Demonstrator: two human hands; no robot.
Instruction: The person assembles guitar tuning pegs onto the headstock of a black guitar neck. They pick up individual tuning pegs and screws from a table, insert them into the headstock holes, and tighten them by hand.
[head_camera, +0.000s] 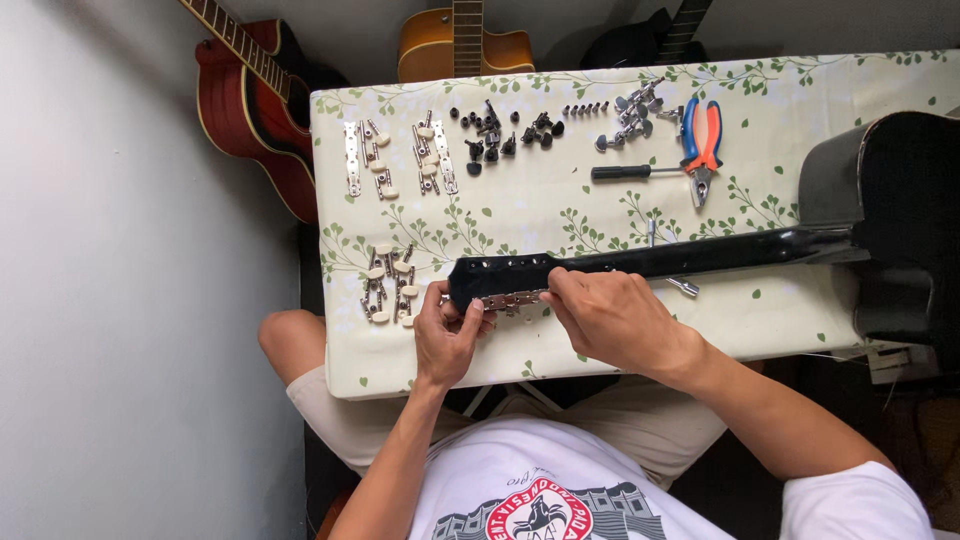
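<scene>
A black guitar headstock (500, 274) is laid near the front edge of a table, with the black neck (700, 254) stretched off to the right toward the black guitar body (890, 190). A silver tuner strip (512, 299) is pressed against the near side of the headstock. The strip is pinched by the left hand (447, 338) at its left end, with the fingers curled close around it. The right hand (612, 318) is closed in a narrow grip at the strip's right end, where the headstock meets the neck; what is held in its fingertips cannot be told.

The table is covered by a pale cloth with green leaves (560, 210). No boxes or bowls are seen on it; the small parts are laid loose in groups. Just left of the headstock, tuner strips with cream knobs (388, 285) are set on the cloth. More cream-knobbed strips (400, 157) are lined up at the far left. Small black pegs (500, 132) are scattered at the far middle, and shiny silver tuners (632, 115) are piled beside them. Orange and blue pliers (702, 145) and a black-handled screwdriver (630, 172) are placed near the silver pile. A small silver part (684, 287) is left near the neck.

Behind the table, a red guitar (250, 100) and an orange guitar (464, 42) are leaned at the wall.
</scene>
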